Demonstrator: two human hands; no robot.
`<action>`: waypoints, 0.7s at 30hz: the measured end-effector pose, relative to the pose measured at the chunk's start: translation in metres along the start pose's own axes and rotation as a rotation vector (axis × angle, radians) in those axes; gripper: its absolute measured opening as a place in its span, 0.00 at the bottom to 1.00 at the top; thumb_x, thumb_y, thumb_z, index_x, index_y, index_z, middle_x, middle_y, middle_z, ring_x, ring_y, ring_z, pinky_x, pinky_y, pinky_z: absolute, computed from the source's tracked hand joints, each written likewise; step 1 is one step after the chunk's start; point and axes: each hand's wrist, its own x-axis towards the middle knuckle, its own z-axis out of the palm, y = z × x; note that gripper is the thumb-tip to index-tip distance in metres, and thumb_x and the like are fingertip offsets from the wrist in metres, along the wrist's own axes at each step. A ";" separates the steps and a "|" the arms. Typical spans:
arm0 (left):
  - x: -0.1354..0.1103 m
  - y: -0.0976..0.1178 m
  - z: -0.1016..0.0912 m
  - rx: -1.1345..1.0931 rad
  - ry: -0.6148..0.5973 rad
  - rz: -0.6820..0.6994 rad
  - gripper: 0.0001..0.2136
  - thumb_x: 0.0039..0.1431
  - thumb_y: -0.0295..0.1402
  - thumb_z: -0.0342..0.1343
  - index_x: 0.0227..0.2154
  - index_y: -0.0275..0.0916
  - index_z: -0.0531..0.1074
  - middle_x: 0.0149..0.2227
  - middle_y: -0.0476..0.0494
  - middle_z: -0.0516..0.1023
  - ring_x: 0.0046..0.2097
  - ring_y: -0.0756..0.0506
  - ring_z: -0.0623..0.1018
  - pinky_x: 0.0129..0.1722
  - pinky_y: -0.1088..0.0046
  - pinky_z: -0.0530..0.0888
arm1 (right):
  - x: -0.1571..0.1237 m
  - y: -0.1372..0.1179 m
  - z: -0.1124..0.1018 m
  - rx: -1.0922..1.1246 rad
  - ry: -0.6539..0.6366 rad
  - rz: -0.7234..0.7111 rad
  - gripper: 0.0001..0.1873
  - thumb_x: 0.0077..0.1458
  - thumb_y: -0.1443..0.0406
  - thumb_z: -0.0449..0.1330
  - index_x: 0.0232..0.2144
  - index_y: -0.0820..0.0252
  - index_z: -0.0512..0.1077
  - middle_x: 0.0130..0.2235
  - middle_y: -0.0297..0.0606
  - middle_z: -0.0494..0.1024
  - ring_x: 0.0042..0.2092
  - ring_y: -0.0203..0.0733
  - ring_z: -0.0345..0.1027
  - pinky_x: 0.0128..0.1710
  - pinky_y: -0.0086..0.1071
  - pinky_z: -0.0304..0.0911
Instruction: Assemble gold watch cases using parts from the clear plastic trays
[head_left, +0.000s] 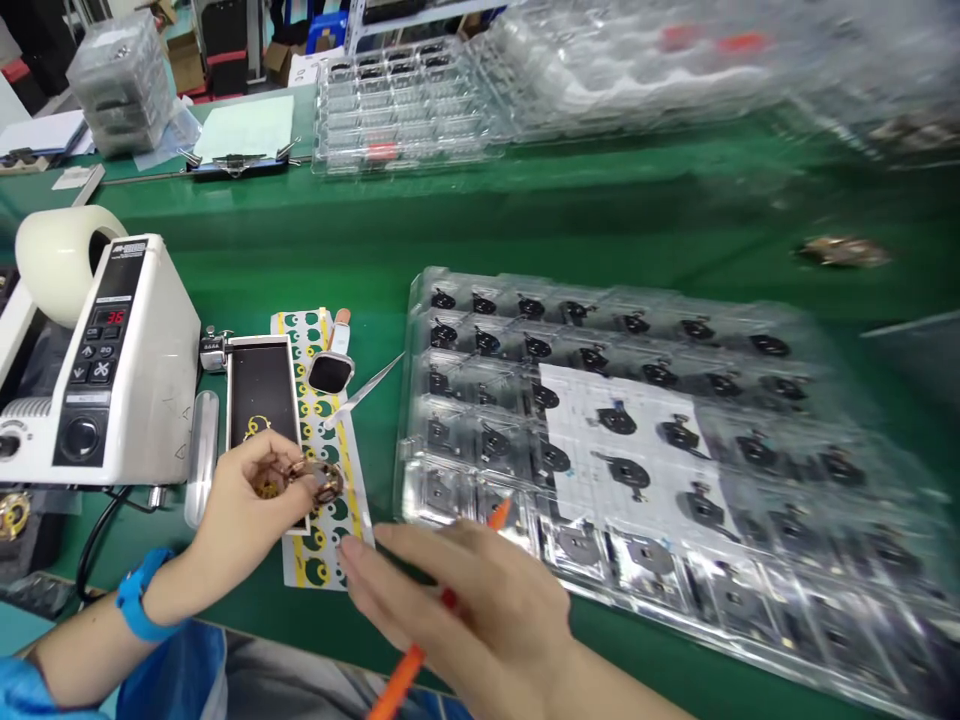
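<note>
My left hand (pixel 244 505) is closed in a pinch on a small round copper coil part (pixel 319 480), held just over a strip of yellow and green stickers (pixel 322 450). My right hand (pixel 465 610) is in the foreground with its fingers curled round an orange pen-like tool (pixel 401 680), whose tip (pixel 499 515) shows above the fingers. The right fingertips reach toward the sticker strip's lower end. Metal tweezers (pixel 367 390) lie across the strip. A black rectangular jig (pixel 262 395) lies left of the strip.
A clear blister tray (pixel 750 620) with several black round parts fills the right, with a white sheet (pixel 592 440) on it. A white tape dispenser (pixel 112 360) with its tape roll (pixel 60 255) stands left. More clear trays (pixel 405 110) sit at the back on the green mat (pixel 300 230).
</note>
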 end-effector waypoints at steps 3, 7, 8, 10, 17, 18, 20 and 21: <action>0.000 -0.001 0.000 -0.217 -0.073 -0.156 0.11 0.45 0.29 0.63 0.24 0.38 0.63 0.19 0.55 0.71 0.21 0.54 0.71 0.22 0.82 0.68 | 0.000 0.000 0.001 -0.068 0.003 0.015 0.06 0.62 0.73 0.56 0.35 0.61 0.72 0.28 0.38 0.79 0.23 0.33 0.64 0.21 0.29 0.57; -0.005 -0.004 0.003 -0.360 -0.154 -0.175 0.11 0.49 0.29 0.63 0.29 0.39 0.64 0.21 0.54 0.76 0.22 0.53 0.77 0.24 0.81 0.75 | 0.002 0.005 0.012 -0.037 -0.019 0.158 0.02 0.62 0.71 0.57 0.36 0.64 0.71 0.34 0.45 0.81 0.26 0.37 0.68 0.24 0.31 0.62; -0.007 -0.004 0.004 -0.359 -0.153 -0.154 0.10 0.50 0.29 0.62 0.32 0.38 0.65 0.22 0.54 0.77 0.22 0.53 0.77 0.26 0.80 0.76 | 0.003 0.006 0.014 -0.002 -0.028 0.171 0.02 0.61 0.71 0.57 0.36 0.64 0.70 0.34 0.45 0.81 0.27 0.38 0.70 0.25 0.31 0.63; -0.011 -0.005 0.005 -0.315 -0.143 -0.105 0.10 0.53 0.28 0.60 0.37 0.38 0.68 0.22 0.54 0.77 0.23 0.53 0.78 0.28 0.80 0.78 | 0.004 0.008 0.017 0.054 -0.048 0.186 0.02 0.61 0.72 0.57 0.36 0.65 0.70 0.33 0.44 0.81 0.30 0.40 0.72 0.27 0.32 0.65; -0.017 -0.015 0.006 0.019 -0.066 0.094 0.11 0.56 0.27 0.55 0.42 0.37 0.75 0.23 0.49 0.78 0.24 0.50 0.78 0.27 0.77 0.79 | -0.001 0.011 0.016 0.027 -0.070 0.087 0.03 0.61 0.74 0.56 0.37 0.69 0.69 0.32 0.49 0.81 0.28 0.41 0.73 0.24 0.33 0.64; -0.018 -0.016 0.006 0.044 -0.062 0.103 0.11 0.56 0.27 0.55 0.42 0.37 0.76 0.23 0.48 0.78 0.24 0.49 0.78 0.26 0.76 0.79 | -0.002 0.011 0.016 0.022 -0.080 0.067 0.03 0.61 0.73 0.55 0.37 0.69 0.69 0.33 0.50 0.81 0.28 0.42 0.73 0.24 0.33 0.64; -0.018 -0.018 0.005 0.076 -0.055 0.116 0.11 0.57 0.27 0.54 0.42 0.36 0.76 0.25 0.47 0.80 0.24 0.49 0.78 0.25 0.77 0.78 | -0.003 0.012 0.016 0.021 -0.100 0.046 0.03 0.61 0.73 0.55 0.37 0.68 0.69 0.33 0.49 0.81 0.29 0.42 0.74 0.25 0.33 0.64; -0.018 -0.019 0.005 0.085 -0.053 0.123 0.11 0.57 0.26 0.54 0.42 0.37 0.76 0.25 0.46 0.80 0.25 0.49 0.78 0.25 0.77 0.78 | -0.003 0.012 0.016 0.020 -0.107 0.045 0.03 0.62 0.73 0.55 0.37 0.67 0.69 0.33 0.49 0.81 0.29 0.41 0.73 0.25 0.32 0.64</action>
